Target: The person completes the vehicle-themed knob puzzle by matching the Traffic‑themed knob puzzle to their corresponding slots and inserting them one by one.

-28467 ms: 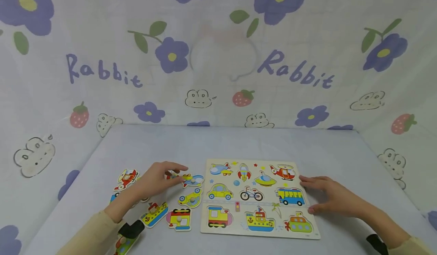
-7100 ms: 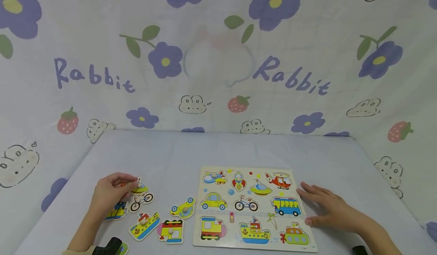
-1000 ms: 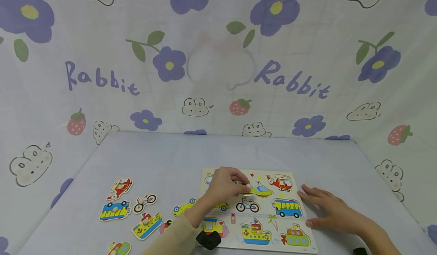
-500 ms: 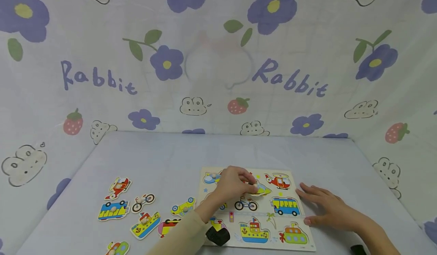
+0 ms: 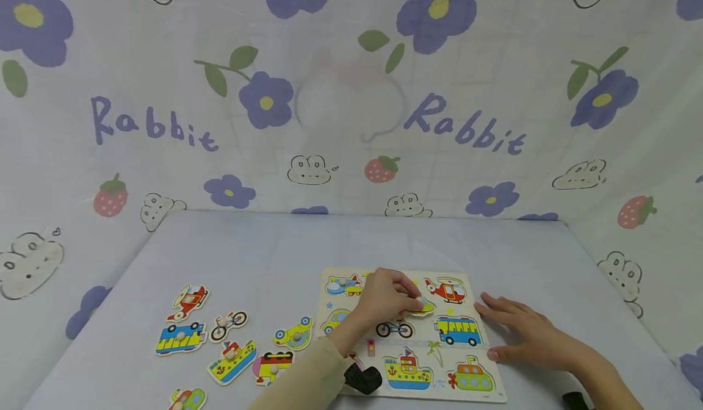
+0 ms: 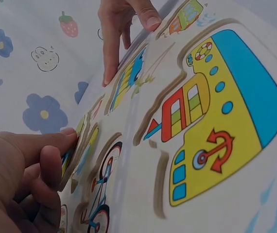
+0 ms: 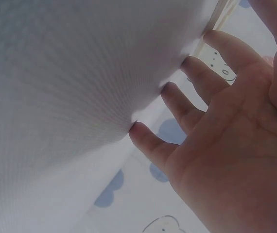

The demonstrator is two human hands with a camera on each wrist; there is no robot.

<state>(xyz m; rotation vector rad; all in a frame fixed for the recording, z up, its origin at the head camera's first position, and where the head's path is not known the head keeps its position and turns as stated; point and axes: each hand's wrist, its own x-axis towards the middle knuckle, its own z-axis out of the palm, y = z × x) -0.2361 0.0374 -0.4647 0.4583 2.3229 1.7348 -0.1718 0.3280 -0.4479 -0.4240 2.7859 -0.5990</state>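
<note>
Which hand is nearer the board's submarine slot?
Right. The right hand lies at the right edge of the board, close to the submarine slot; the left hand is farther, up and to its left, pinching the saucer piece.

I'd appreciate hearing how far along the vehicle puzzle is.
Looks done: the airplane piece sits in the board, knob showing. In progress: the left hand pinches the saucer piece over the board. Remaining: helicopter, bus, bicycle, ship, car, train and submarine pieces lie off the board. Anything behind the hand is hidden.

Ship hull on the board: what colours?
Mainly yellow and blue; the hull shows best in the left wrist view.
</note>
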